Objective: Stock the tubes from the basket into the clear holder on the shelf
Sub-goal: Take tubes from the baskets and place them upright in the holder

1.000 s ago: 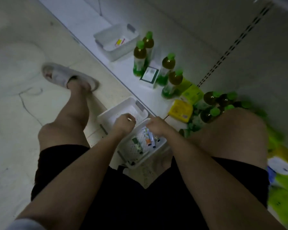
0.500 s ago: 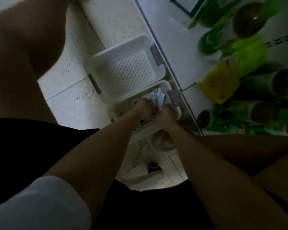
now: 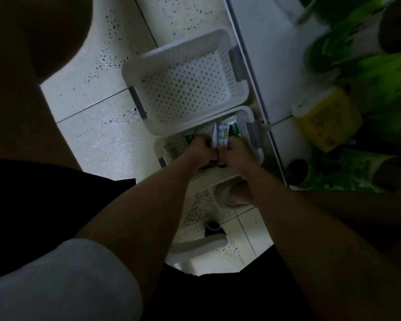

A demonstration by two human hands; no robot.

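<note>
Both hands are down in a white perforated basket (image 3: pixel 255 144) on the tiled floor in front of me. My left hand (image 3: pixel 200 150) and my right hand (image 3: pixel 237 154) sit side by side with curled fingers, gripping a bunch of small tubes (image 3: pixel 220 135) that stick up between them. More tubes (image 3: pixel 190 140) lie in the basket beside my left hand. The clear holder is not in view.
A second white perforated basket (image 3: pixel 185 89) stands just beyond, with nothing in it. The low white shelf (image 3: pixel 271 66) runs along the right, holding green-capped bottles (image 3: pixel 333 47) and a yellow packet (image 3: pixel 326 119). My knees flank the baskets and my foot (image 3: pixel 236 193) is under my right forearm.
The view has dropped and closed in on the baskets. My hands came together in the near basket and now hold the tubes upright between them.
</note>
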